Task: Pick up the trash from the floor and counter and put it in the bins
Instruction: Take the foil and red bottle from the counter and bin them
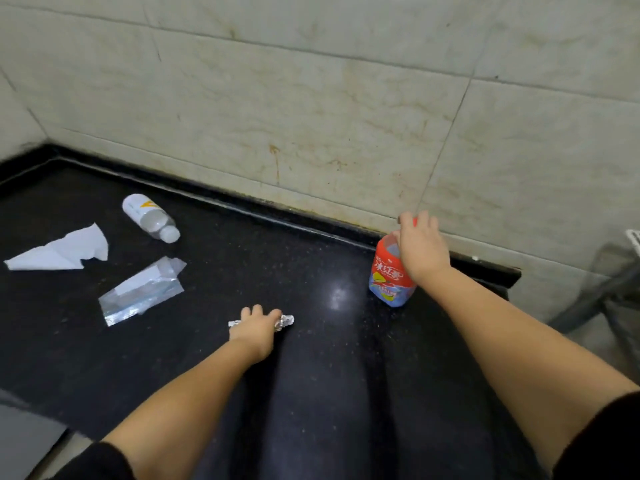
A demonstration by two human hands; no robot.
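On the black counter (311,375), my left hand (258,329) is closed over a crumpled piece of silver foil (285,321), whose ends stick out on both sides of the fingers. My right hand (420,249) grips the top of an upright red-labelled drink bottle (388,275) near the back wall. Further left lie a small clear bottle with a white label (149,217) on its side, a torn white paper tissue (62,251) and a clear plastic wrapper (142,291). No bin is in view.
A stained tiled wall (311,116) runs along the back of the counter, with a raised black lip at its foot. The counter ends at the right, where a grey blurred object (609,289) stands. Floor shows at the lower left (20,441).
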